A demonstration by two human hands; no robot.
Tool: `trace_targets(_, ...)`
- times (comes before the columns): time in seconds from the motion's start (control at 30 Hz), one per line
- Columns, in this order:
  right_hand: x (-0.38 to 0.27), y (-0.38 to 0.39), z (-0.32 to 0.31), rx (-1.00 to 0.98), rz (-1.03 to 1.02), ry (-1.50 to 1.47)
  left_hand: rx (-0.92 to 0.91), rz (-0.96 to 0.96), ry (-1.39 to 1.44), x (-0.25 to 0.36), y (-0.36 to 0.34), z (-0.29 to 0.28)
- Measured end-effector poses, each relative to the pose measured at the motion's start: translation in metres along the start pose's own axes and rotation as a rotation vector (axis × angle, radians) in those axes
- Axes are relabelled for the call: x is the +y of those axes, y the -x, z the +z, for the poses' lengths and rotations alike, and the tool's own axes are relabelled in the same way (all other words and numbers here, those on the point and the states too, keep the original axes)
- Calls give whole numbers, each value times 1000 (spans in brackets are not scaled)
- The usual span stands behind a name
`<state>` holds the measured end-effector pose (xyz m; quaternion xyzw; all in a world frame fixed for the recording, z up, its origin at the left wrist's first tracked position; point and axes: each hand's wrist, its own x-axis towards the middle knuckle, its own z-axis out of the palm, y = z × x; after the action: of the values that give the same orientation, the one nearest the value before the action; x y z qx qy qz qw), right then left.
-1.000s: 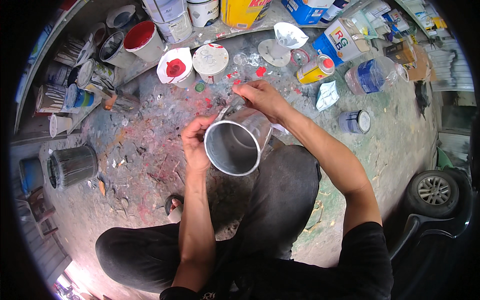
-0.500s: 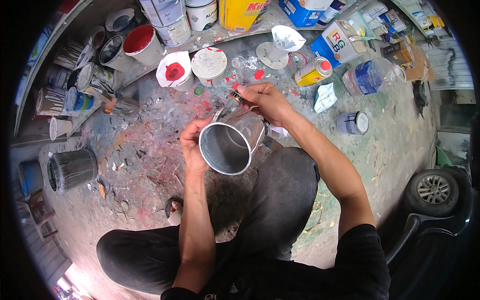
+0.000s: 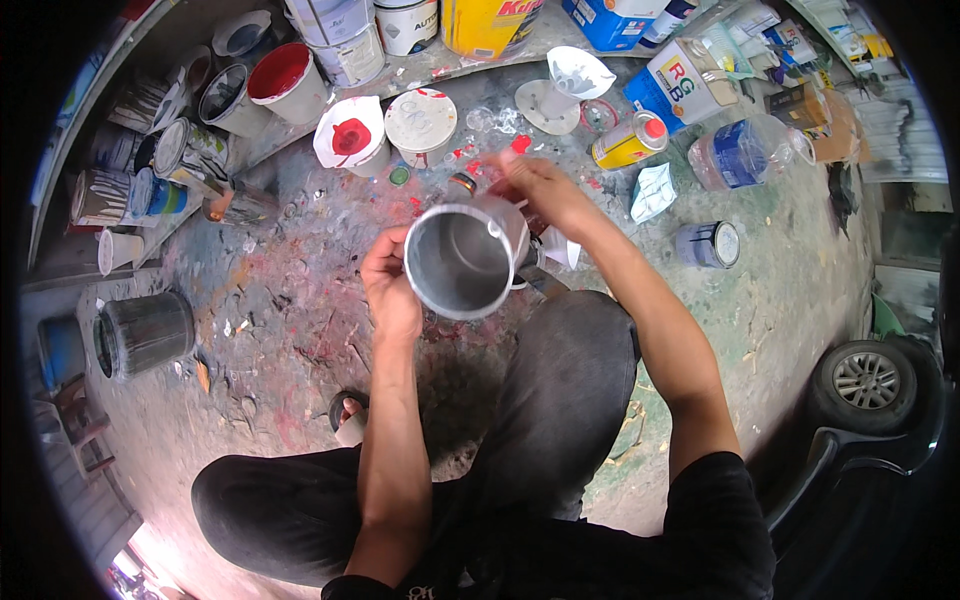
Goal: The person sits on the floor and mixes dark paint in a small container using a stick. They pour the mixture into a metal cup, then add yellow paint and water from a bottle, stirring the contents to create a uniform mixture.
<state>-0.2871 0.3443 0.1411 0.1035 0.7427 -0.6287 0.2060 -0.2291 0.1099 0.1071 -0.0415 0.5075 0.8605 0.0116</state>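
Observation:
A grey metal cup [image 3: 462, 262] is held in front of me with its round mouth tilted up toward me, and its inside looks bare. My left hand [image 3: 392, 285] grips the cup's left side between fingers and thumb. Beyond the rim a small dark knob with an orange-brown band [image 3: 463, 183] sticks out, seemingly part of the fitting behind the cup. My right hand [image 3: 545, 195] is at the cup's far right side, close to that knob. Its fingertips are smeared by motion, so their grip is unclear. The cup hides most of what lies behind it.
Across the paint-stained floor stand a cup of red paint [image 3: 350, 138], a lidded white tub [image 3: 420, 122], a yellow can [image 3: 630, 140], a small tin [image 3: 708, 244] and a clear plastic bottle [image 3: 740, 152]. A dark bucket [image 3: 148, 336] is at left, a car wheel [image 3: 866, 375] at right.
The cup has risen slightly away from me and its mouth faces up more. My right hand has left the banded knob it was touching and shifted slightly nearer me; its fingers are now blurred.

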Motion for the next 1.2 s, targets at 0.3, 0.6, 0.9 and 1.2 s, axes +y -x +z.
trace_targets(0.3,20,92,-69,-47,-232,1094,824,-62,-321,-48,5,-48)
trace_targets(0.6,96,101,-70,84,-265,856,872,-186,-286,-106,37,-87)
trace_targets(0.9,161,66,-69,420,-76,607,933,296,-975,-54,31,-53)
trace_targets(1.2,187,69,-92,830,27,884,-117,444,-867,53,7,31)
